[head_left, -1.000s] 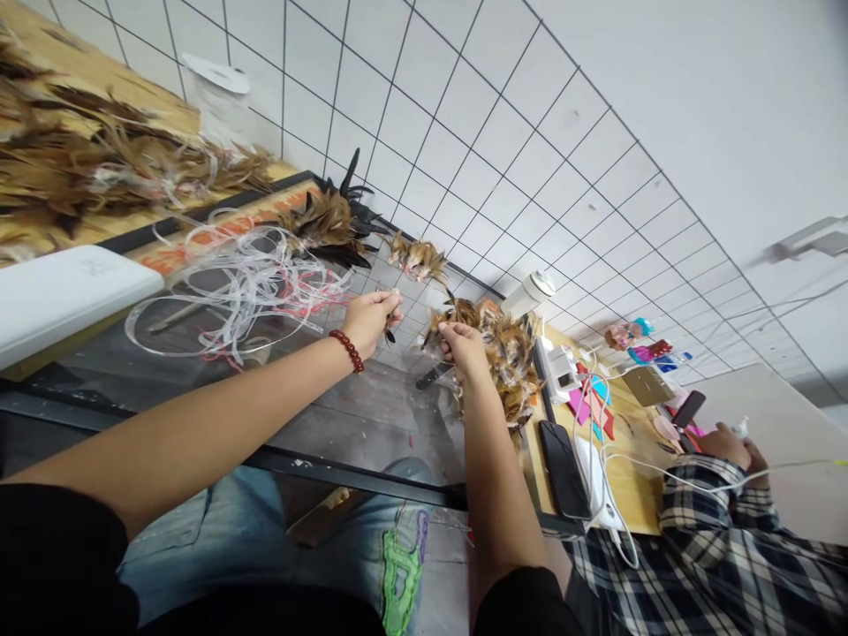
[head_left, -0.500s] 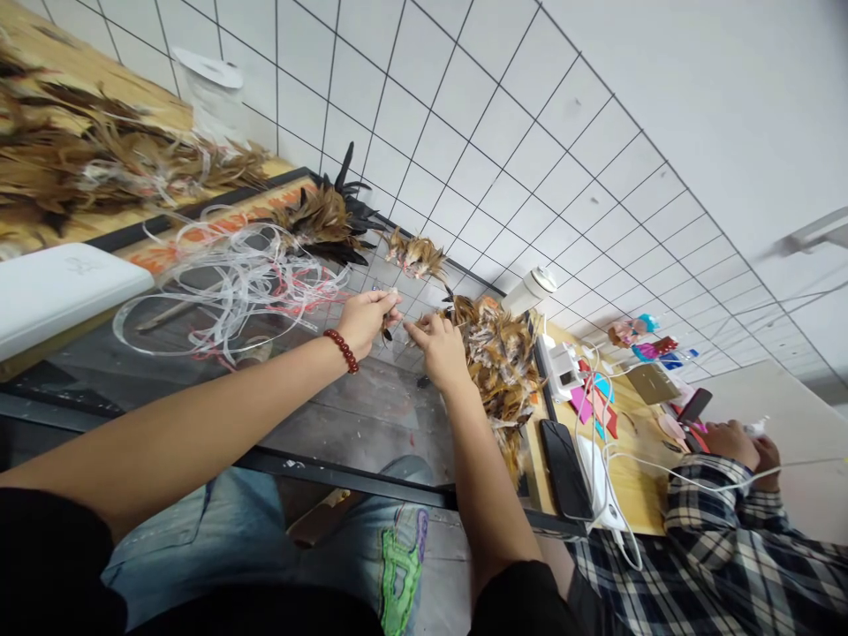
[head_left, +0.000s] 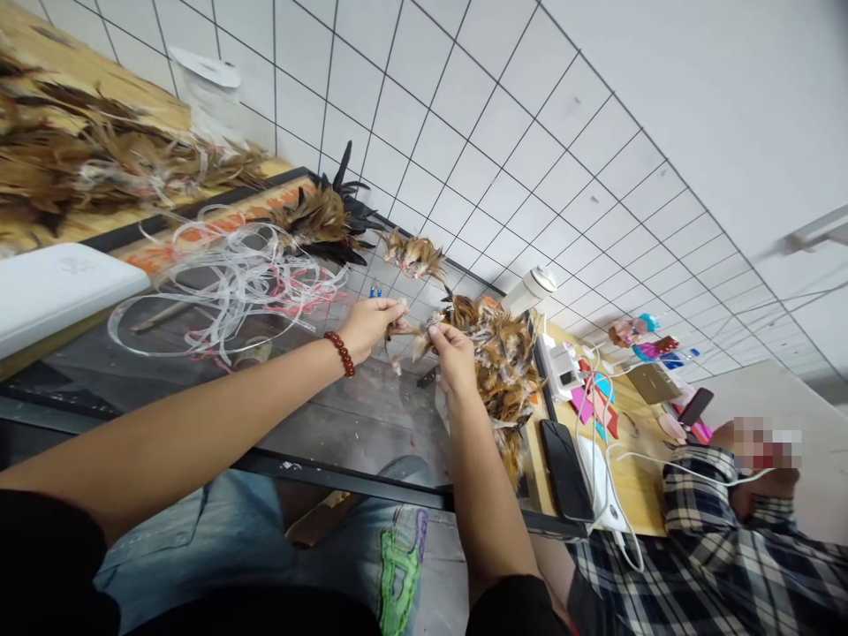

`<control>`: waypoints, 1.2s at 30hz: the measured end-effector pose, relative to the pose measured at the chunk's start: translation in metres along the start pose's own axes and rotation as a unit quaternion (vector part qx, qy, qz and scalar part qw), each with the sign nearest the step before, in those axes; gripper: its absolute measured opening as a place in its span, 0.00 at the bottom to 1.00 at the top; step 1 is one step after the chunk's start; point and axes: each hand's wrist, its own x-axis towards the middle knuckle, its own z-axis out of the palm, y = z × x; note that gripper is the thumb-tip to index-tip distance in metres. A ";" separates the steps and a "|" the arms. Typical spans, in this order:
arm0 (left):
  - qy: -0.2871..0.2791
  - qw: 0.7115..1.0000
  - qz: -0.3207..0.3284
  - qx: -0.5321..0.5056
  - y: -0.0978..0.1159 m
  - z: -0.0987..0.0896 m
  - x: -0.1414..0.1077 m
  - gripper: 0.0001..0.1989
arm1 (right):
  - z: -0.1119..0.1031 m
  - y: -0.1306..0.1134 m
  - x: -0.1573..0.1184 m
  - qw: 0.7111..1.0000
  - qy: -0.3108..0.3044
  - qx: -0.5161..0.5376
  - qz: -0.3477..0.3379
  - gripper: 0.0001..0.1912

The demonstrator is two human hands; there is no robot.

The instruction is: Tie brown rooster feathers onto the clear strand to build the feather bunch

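Observation:
My left hand [head_left: 371, 329], with a string of red-brown beads at the wrist, is closed in a pinch on a feather; its fingers hide most of it. Facing it across a small gap, my right hand [head_left: 454, 355] pinches small brown and white feathers [head_left: 421, 344] that stick out toward the left fingertips. One small pale tuft [head_left: 396, 364] shows just below, between the hands. Right beside my right hand lies a large heap of brown feathers [head_left: 507, 353]. Beyond both hands sits a small feather bundle [head_left: 417, 256].
Tangled clear strips [head_left: 231, 274] lie left on the glass tabletop [head_left: 344, 415], near a white box [head_left: 72, 287]. A brown-black feather bunch [head_left: 324, 221] stands behind. Rightward are a white bottle [head_left: 530, 291], a phone [head_left: 565, 468], cables and a co-worker's plaid sleeve [head_left: 699, 503].
My right hand has moved slightly right and down and now shows small feathers in its pinch. My left hand has shifted a little. The co-worker's hands have moved.

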 end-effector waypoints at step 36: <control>-0.079 0.997 -0.007 -0.024 -0.007 0.002 -0.005 0.09 | 0.025 -0.015 -0.016 0.993 0.010 0.111 0.034 0.14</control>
